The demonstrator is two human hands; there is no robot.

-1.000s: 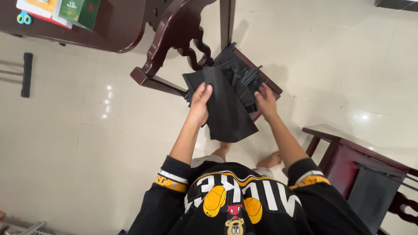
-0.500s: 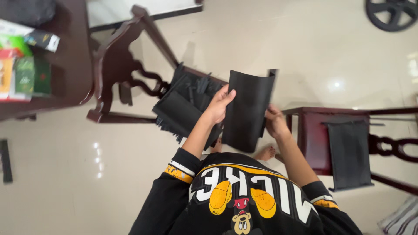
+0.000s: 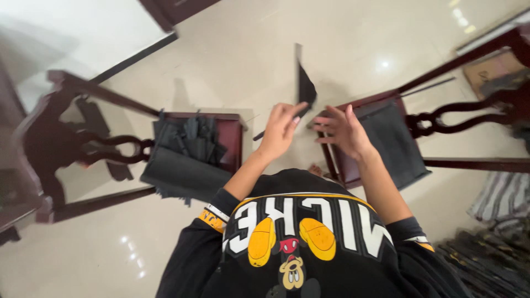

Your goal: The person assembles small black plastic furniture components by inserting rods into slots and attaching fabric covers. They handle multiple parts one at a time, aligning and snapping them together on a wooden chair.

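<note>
Left hand (image 3: 282, 128) pinching a thin, matte black sheet (image 3: 304, 85) seen edge-on, right hand (image 3: 342, 129) spread wide, holding nothing – above a dark carved-wood chair (image 3: 441, 118), glossy cream tiles (image 3: 232, 60)

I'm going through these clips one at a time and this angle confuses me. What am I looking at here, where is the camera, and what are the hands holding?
There is no machine: a person wears the camera on the head, so you look down over a black printed sweatshirt at two bare hands. The left hand pinches a dark flat sheet, seen nearly edge-on above the floor. The right hand is open with fingers spread, close to the sheet; whether it touches is unclear. To the left, a dark wooden chair carries a pile of similar dark pieces on its seat. To the right, a second chair holds one dark sheet laid flat. The floor is glossy pale tile.
</note>
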